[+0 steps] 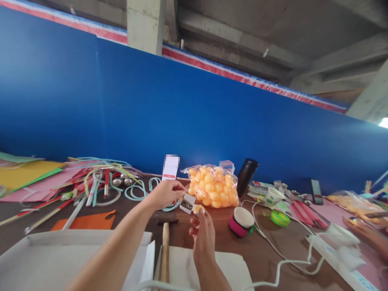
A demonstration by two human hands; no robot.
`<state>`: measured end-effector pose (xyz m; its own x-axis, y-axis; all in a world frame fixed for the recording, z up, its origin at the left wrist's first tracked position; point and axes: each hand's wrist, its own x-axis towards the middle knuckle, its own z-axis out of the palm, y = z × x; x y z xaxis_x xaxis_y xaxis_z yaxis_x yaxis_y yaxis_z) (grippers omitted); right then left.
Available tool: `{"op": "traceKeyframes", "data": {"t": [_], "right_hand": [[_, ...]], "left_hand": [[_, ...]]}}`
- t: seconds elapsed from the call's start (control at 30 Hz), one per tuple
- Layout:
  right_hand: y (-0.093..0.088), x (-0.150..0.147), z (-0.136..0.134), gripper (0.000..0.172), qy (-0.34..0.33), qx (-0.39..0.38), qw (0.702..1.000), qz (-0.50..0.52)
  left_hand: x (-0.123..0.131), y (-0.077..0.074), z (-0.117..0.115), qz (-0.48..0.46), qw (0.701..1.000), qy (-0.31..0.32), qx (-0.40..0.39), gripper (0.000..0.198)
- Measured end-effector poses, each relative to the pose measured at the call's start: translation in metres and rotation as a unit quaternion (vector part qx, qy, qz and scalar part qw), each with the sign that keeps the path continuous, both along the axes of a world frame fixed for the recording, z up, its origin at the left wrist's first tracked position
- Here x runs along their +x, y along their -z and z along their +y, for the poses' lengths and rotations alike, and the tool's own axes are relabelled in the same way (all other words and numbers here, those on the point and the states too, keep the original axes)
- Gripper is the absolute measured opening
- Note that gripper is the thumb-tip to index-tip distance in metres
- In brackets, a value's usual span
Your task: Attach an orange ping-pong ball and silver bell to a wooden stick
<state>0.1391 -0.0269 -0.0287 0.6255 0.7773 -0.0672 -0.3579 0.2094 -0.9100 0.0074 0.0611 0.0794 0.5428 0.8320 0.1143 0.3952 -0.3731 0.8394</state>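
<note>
My left hand reaches in from the lower left, thumb and fingertips pinched together beside a small white box of tiny metal pieces. What is between those fingertips, if anything, is too small to make out. An orange ping-pong ball is gripped in the fingertips of my right hand, just right of the box. Behind both hands lies a clear plastic bag of orange ping-pong balls. A hammer with a wooden handle rests on the table in front of the box.
Right of my hands are a tape roll, a black cylinder, white cables and a power strip. A phone leans on the blue wall. Tubes, sticks and coloured sheets cover the left. Another person's hand is far right.
</note>
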Motion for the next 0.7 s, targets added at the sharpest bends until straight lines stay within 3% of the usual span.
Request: {"op": "traceKeyframes", "data": {"t": [0.1, 0.13, 0.37, 0.47, 0.7], "right_hand": [[0.0, 0.002, 0.002, 0.041, 0.008, -0.003, 1.0, 0.002], [-0.001, 0.002, 0.002, 0.041, 0.01, -0.005, 1.0, 0.003], [-0.006, 0.001, 0.0, 0.037, -0.004, -0.017, 1.0, -0.002], [-0.01, 0.0, -0.003, 0.035, -0.02, -0.015, 1.0, -0.009], [-0.013, -0.001, -0.004, 0.031, -0.047, -0.003, 0.999, -0.013]], "left_hand": [[0.026, 0.02, 0.003, 0.137, 0.98, -0.028, 0.145, 0.019], [0.032, 0.025, 0.004, 0.157, 0.975, -0.031, 0.155, 0.02], [0.07, 0.048, 0.016, 0.297, 0.946, -0.025, 0.128, 0.013], [0.08, 0.055, 0.023, 0.346, 0.931, -0.028, 0.109, 0.024], [0.092, 0.06, 0.033, 0.333, 0.939, -0.029, 0.086, 0.031]]}}
